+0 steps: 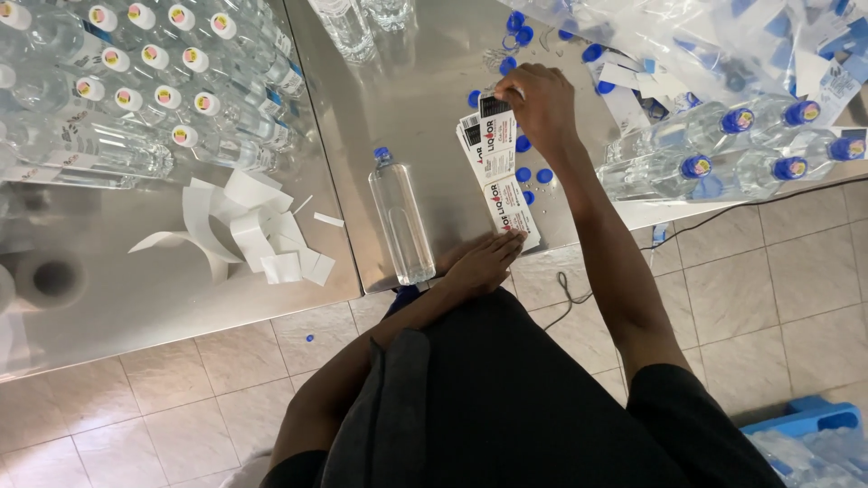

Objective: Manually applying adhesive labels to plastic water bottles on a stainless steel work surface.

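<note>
Right hand (542,104) pinches the top end of a label strip (497,172) on a steel table (425,81); left hand (488,262), at six o'clock, presses flat on its lower end. The strip looks light, limp and sticky, best gripped by its edges. At nine o'clock lies a clear bottle (402,221); blue caps (533,174) scatter at three.

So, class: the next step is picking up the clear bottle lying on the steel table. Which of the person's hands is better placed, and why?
Probably the left hand: it lies flat on the near end of the label strip, right beside the bottle. The right hand pinches the strip's far end, farther from the bottle.
</note>
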